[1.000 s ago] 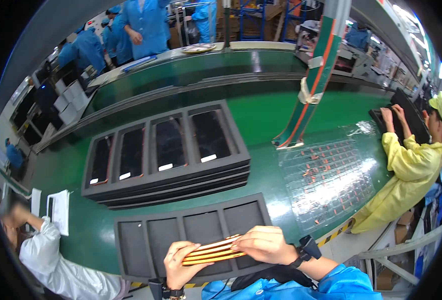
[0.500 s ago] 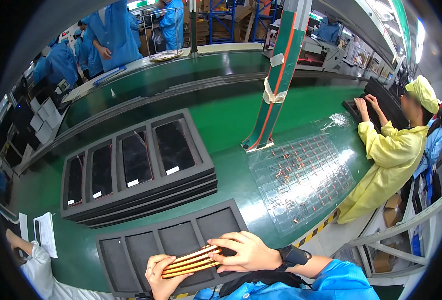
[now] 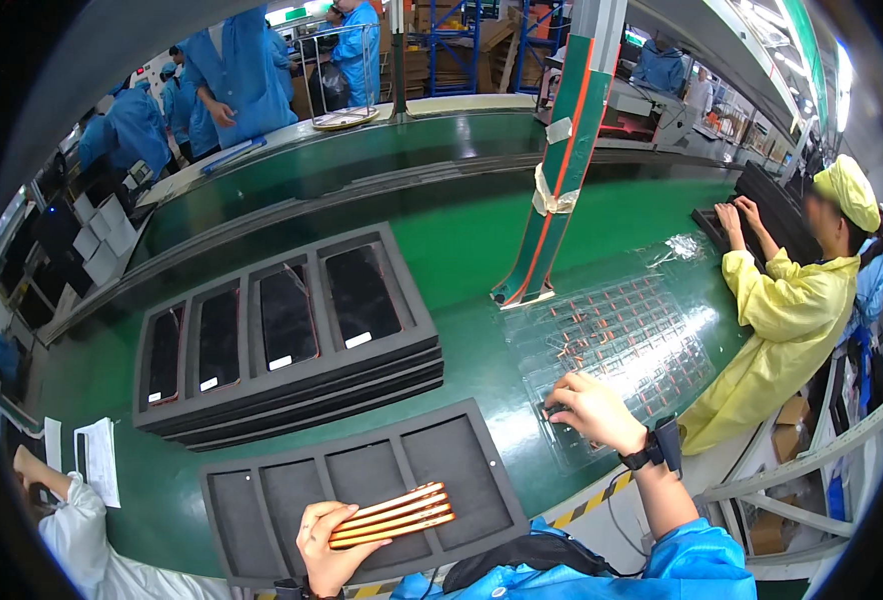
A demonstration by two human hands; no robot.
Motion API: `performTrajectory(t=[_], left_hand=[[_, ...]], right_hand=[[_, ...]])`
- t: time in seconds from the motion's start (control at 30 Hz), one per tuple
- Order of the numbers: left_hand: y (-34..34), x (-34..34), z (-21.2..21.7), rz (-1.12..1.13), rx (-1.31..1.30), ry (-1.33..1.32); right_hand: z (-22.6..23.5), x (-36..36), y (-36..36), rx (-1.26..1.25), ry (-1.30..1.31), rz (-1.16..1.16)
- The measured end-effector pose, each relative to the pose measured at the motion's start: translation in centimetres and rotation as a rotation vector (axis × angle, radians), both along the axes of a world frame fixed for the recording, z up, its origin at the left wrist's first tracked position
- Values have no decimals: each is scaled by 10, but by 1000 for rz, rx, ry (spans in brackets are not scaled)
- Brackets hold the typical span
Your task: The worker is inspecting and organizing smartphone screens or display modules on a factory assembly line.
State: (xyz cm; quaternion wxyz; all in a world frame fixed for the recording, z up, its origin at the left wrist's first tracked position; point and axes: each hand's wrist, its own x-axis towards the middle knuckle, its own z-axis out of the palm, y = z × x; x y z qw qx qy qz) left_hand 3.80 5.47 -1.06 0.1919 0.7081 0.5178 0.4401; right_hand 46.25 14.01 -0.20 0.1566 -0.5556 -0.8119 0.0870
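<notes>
My left hand [image 3: 328, 545] is closed around one end of a stack of several thin, orange-edged phone-shaped panels [image 3: 402, 514]. The stack is held above a dark grey foam tray [image 3: 450, 452] with long compartments. My right hand [image 3: 597, 412] is over the near left part of a clear plastic tray [image 3: 540, 372], fingertips pinched together. A small dark thing shows at those fingertips, too small to name. Rows of small orange-and-dark parts [image 3: 622, 320] sit in the clear tray's pockets.
Left of centre stands a stack of foam trays [image 3: 292, 400], the top one holding dark panels with white labels. A green post [image 3: 562, 190] rises behind the clear tray. A co-worker in yellow [image 3: 787, 310] works at the right; a white sleeve [image 3: 97, 550] shows at lower left.
My right hand has let go of the panel stack and moved right to the clear plastic tray. My left hand still holds the stack, now alone.
</notes>
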Motion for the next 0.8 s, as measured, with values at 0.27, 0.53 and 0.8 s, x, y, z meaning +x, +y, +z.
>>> performTrajectory(t=[0.27, 0.53, 0.8], left_hand=[[3, -5, -17, -21, 19, 14], [5, -3, -14, 2, -7, 1], [5, -3, -15, -9, -3, -36]], right_hand=[[21, -10, 11, -90, 35, 73], [44, -104, -30, -495, 1049, 301], [16, -169, -43, 98, 746, 419]])
